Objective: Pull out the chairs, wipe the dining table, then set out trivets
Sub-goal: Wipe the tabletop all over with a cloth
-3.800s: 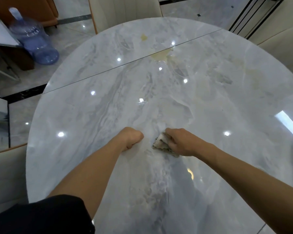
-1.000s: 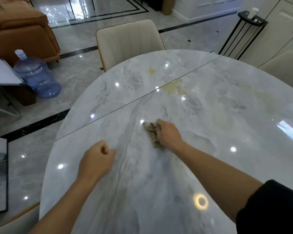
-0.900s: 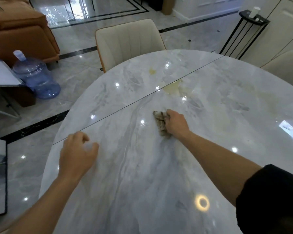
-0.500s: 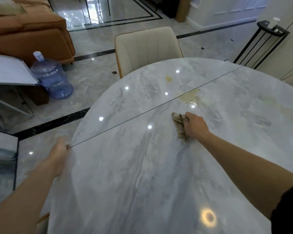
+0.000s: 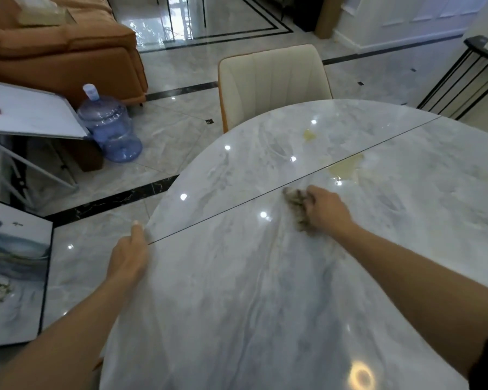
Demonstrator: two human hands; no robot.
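Head view. A person leans over a glossy grey-white marble oval desk (image 5: 237, 305) in the wiping stage of the task. The right grip (image 5: 326, 212) has its fingers curled over a crumpled brown-grey cloth (image 5: 295, 201) and presses it to the top just short of the dark seam. The left grip (image 5: 128, 257) rests at the near-left rim with the thumb along the edge; its fingers are hidden below, so its closure cannot be told. A pale yellow spill (image 5: 345, 170) just beyond the cloth and a small yellow spot (image 5: 309, 134) farther off are not yet wiped. A cream upholstered chair (image 5: 273, 83) stands at the far rim, its seat hidden. No trivets are visible; that step appears not yet begun.
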